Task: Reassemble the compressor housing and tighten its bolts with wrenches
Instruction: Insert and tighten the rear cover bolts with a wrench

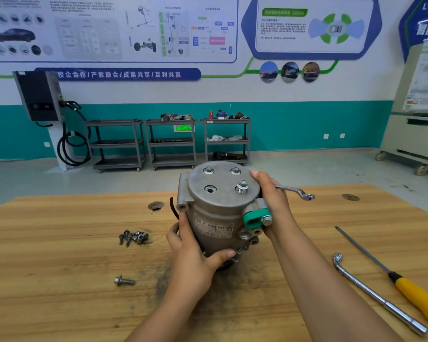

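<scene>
The grey compressor housing (218, 206) stands upright at the middle of the wooden table (59, 255). Its round end cover faces up with two bolts seated at the back, one bolt (242, 186) standing proud at the front right, and one empty hole (210, 189) at the front left. My left hand (193, 253) grips the lower body, thumb across the front. My right hand (272, 203) wraps the right side by the green port cap (253, 218). A ring wrench (297, 191) sticks out from behind my right hand; whether the hand holds it is hidden.
A pile of several loose bolts (134, 237) lies left of the housing, and a single bolt (124, 281) lies nearer me. An L-shaped socket wrench (378, 297) and a yellow-handled file (405, 287) lie at the right. The table has round holes (156, 206).
</scene>
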